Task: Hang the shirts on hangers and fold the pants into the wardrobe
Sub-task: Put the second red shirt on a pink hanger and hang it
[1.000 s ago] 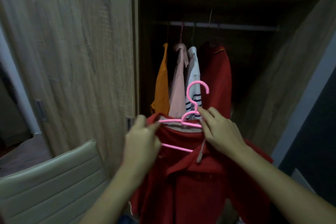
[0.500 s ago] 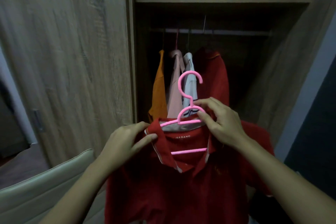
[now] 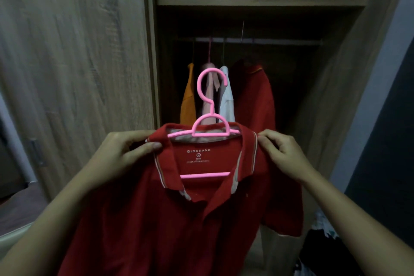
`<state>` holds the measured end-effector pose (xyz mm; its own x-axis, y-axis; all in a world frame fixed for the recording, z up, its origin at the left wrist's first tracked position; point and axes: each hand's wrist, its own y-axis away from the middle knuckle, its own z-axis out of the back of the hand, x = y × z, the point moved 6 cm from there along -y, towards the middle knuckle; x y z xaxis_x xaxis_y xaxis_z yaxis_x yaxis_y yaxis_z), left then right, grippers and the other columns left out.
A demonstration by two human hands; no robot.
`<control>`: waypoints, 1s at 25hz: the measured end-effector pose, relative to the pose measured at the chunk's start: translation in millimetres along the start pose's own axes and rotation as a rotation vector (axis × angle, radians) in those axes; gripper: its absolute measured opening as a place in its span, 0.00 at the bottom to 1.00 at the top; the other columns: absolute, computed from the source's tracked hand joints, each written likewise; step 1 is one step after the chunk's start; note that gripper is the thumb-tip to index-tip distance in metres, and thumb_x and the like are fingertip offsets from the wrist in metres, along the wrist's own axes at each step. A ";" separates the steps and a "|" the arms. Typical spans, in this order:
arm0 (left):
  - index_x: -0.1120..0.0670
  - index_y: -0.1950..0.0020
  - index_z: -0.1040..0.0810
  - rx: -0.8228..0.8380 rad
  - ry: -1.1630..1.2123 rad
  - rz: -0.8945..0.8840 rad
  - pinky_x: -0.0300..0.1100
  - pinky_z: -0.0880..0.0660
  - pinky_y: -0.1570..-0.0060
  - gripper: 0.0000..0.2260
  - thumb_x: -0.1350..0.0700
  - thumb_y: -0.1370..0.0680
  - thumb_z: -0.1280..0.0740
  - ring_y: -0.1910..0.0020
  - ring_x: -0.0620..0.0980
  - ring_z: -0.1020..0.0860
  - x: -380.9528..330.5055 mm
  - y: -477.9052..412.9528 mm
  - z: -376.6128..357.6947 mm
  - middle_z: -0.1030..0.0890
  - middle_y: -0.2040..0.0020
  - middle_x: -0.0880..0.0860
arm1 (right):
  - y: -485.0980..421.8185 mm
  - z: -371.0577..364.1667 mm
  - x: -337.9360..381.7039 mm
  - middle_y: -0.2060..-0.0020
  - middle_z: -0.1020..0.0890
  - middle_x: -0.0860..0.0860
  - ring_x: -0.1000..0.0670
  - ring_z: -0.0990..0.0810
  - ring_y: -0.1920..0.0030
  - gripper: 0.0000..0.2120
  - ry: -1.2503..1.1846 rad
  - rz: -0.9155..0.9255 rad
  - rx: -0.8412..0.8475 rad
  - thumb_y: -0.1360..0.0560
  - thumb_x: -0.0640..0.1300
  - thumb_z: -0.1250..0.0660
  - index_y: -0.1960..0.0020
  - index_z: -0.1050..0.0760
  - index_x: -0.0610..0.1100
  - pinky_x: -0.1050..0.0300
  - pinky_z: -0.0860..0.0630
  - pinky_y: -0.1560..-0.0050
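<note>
Hanging on a pink hanger [image 3: 210, 129], the red polo [image 3: 179, 219] is held up in front of the open wardrobe [image 3: 336, 96], its collar spread and its label facing the camera. The left hand [image 3: 121, 154] pinches the polo's shoulder beside the collar, thumb on the front and fingers curled behind the cloth. The right hand [image 3: 282, 154] pinches the other shoulder at the collar's edge with curled fingers. The hanger's hook stands upright above the collar, below the rail [image 3: 280, 41] and not on it. On the rail hang an orange shirt [image 3: 189, 101], a pale pink shirt [image 3: 208, 105], a white shirt [image 3: 226, 101] and a second red shirt [image 3: 257, 101], close together. A shelf [image 3: 257, 2] crosses above; a wooden door [image 3: 67, 74] stands at left.
</note>
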<state>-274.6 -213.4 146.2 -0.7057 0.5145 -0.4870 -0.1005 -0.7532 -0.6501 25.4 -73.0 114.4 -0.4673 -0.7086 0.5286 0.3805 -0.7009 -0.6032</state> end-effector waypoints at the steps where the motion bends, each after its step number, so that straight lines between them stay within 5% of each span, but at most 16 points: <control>1: 0.31 0.48 0.21 0.055 0.030 0.021 0.27 0.26 0.52 0.11 0.39 0.30 0.35 0.51 0.33 0.20 -0.4 -2.1 -1.5 0.18 0.51 0.34 | -0.4 -1.0 -1.0 0.58 0.17 0.60 0.57 0.19 0.54 0.16 -0.021 -0.018 -0.020 0.27 0.63 0.44 0.55 0.22 0.57 0.45 0.24 0.48; 4: 0.35 0.46 0.20 0.134 0.047 0.073 0.33 0.23 0.52 0.15 0.37 0.31 0.35 0.51 0.37 0.19 3.4 -7.7 4.5 0.16 0.51 0.39 | -5.1 -0.6 0.9 0.60 0.16 0.57 0.62 0.21 0.57 0.17 -0.102 -0.018 -0.018 0.27 0.63 0.43 0.58 0.20 0.54 0.54 0.25 0.51; 7: 0.44 0.49 0.18 0.161 -0.155 0.082 0.36 0.24 0.59 0.21 0.32 0.32 0.38 0.59 0.41 0.18 14.4 -9.9 9.6 0.16 0.59 0.42 | -8.2 2.4 -1.7 0.70 0.24 0.48 0.57 0.28 0.66 0.31 -0.118 -0.029 -0.045 0.30 0.71 0.45 0.63 0.25 0.42 0.49 0.28 0.61; 9: 0.46 0.53 0.18 0.138 -0.288 0.033 0.32 0.29 0.64 0.22 0.32 0.31 0.40 0.62 0.40 0.20 12.3 -10.3 4.8 0.18 0.61 0.41 | -8.6 0.7 0.4 0.72 0.27 0.55 0.57 0.28 0.67 0.26 -0.072 -0.059 -0.061 0.28 0.69 0.46 0.64 0.27 0.47 0.45 0.28 0.60; 12: 0.37 0.55 0.21 0.066 -0.196 0.044 0.29 0.31 0.65 0.11 0.36 0.30 0.38 0.65 0.33 0.23 9.0 -5.1 -1.9 0.19 0.63 0.34 | -8.6 -2.5 7.9 0.70 0.24 0.58 0.58 0.26 0.65 0.19 -0.019 -0.055 -0.052 0.27 0.65 0.47 0.63 0.26 0.55 0.47 0.28 0.58; 17: 0.37 0.51 0.18 -0.023 0.040 0.150 0.38 0.23 0.55 0.17 0.31 0.33 0.34 0.57 0.34 0.21 19.3 0.9 12.1 0.15 0.55 0.40 | -8.5 19.8 7.1 0.71 0.23 0.56 0.52 0.22 0.63 0.16 0.215 -0.082 -0.075 0.23 0.59 0.44 0.61 0.25 0.53 0.54 0.33 0.60; 21: 0.41 0.49 0.18 -0.027 0.102 0.142 0.45 0.20 0.51 0.19 0.33 0.34 0.32 0.54 0.39 0.19 12.3 -8.6 8.6 0.15 0.53 0.43 | -13.1 9.6 34.6 0.61 0.19 0.59 0.53 0.20 0.56 0.19 0.348 0.103 0.075 0.27 0.67 0.49 0.51 0.26 0.57 0.53 0.27 0.56; 25: 0.42 0.44 0.20 0.182 0.046 0.147 0.49 0.22 0.45 0.20 0.35 0.32 0.33 0.49 0.42 0.19 7.6 -15.9 4.4 0.16 0.49 0.43 | -16.1 22.4 34.1 0.72 0.23 0.60 0.55 0.24 0.65 0.10 0.241 0.002 -0.086 0.29 0.65 0.38 0.65 0.30 0.62 0.55 0.30 0.61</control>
<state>-281.4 -199.4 155.4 -0.6901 0.4086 -0.5973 -0.1262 -0.8807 -0.4566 21.1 -87.7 155.6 -0.6472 -0.6633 0.3758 0.3175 -0.6826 -0.6582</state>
